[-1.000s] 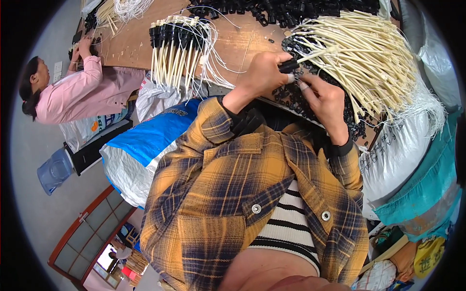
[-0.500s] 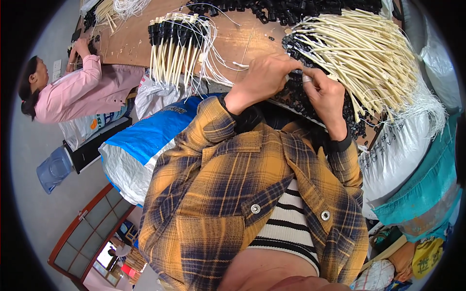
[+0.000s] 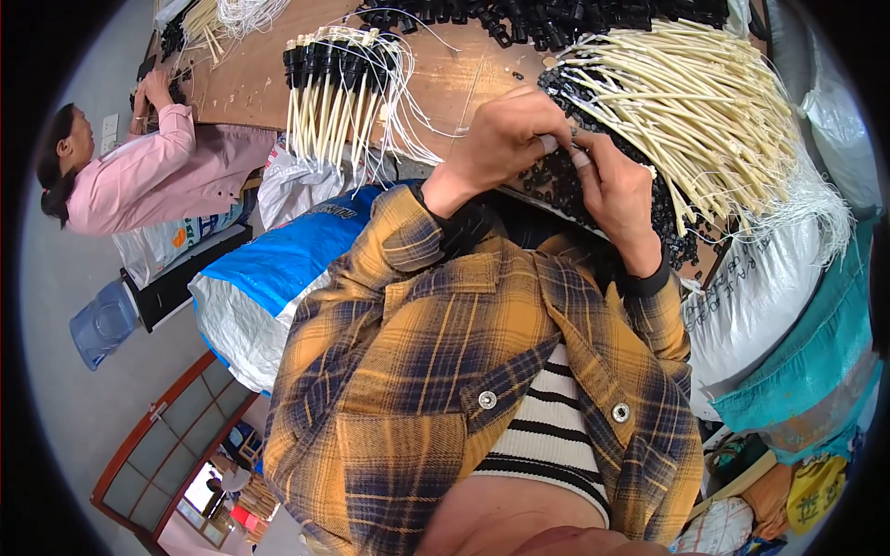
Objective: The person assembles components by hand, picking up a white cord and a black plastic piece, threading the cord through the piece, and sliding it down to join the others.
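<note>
My left hand (image 3: pixel 510 139) and my right hand (image 3: pixel 616 190) meet at the table's near edge, with thumbs and fingertips pinched together. Whatever sits between the fingertips is too small and too covered to make out. Below and around the hands lies a heap of small black pieces (image 3: pixel 663 208). Just right of my right hand spreads a large pile of cream-coloured sticks or tubes (image 3: pixel 691 102) with thin white strings. Left of my left hand, a row of cream sticks with black fittings (image 3: pixel 338 83) overhangs the edge, white cords trailing from it.
Black plastic fittings (image 3: pixel 547 20) are heaped at the table's far side. A blue-and-white sack (image 3: pixel 269 269) stands left of my body, a white sack (image 3: pixel 760 306) to the right. A person in a pink shirt (image 3: pixel 139 181) works at the table's left end. The wooden tabletop (image 3: pixel 250 88) stretches between.
Both hands have shifted slightly; the left thumb now shows at the pinch and the fingers are tucked closer together. The piles and the row of sticks stay put.
</note>
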### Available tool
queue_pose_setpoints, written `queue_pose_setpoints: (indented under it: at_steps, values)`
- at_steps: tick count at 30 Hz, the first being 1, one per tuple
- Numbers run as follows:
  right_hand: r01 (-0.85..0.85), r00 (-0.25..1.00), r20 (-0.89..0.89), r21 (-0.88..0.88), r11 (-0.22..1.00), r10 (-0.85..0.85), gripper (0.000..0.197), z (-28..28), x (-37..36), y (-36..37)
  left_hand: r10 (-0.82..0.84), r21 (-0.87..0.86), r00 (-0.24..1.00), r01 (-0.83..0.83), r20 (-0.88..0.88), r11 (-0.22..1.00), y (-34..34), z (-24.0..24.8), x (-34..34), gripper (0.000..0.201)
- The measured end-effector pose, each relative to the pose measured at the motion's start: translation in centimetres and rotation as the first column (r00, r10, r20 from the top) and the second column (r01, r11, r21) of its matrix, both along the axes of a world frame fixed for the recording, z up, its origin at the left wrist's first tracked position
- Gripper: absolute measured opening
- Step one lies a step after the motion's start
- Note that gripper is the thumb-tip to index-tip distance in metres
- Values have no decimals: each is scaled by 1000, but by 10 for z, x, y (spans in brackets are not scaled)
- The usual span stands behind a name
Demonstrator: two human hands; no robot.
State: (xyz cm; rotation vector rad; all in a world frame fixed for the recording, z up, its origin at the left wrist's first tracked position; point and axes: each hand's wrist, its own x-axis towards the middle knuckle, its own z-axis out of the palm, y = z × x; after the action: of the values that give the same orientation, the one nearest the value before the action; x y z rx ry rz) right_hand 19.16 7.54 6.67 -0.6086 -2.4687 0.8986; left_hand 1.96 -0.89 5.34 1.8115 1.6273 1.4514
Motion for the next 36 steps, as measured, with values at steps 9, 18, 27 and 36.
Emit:
queue_pose_setpoints:
  at_steps: [9,18,27,36]
  values:
    - [89,995,42,-87,992,-86,12,-16,10,-1,107,33,979,-103,-174,994,18,-28,-22,21]
    - [350,936,152,-484,802,-317,12,-22,20,11,253,-302,968,-243,-9,922,35,-47,-36,40]
    - [97,951,-69,-859,503,-301,13,-22,3,8,189,2,951,-194,-243,981,23,-12,32,59]
    - [152,962,-11,-807,571,-272,14,-17,3,8,294,-336,948,-240,120,911,18,-10,37,19]
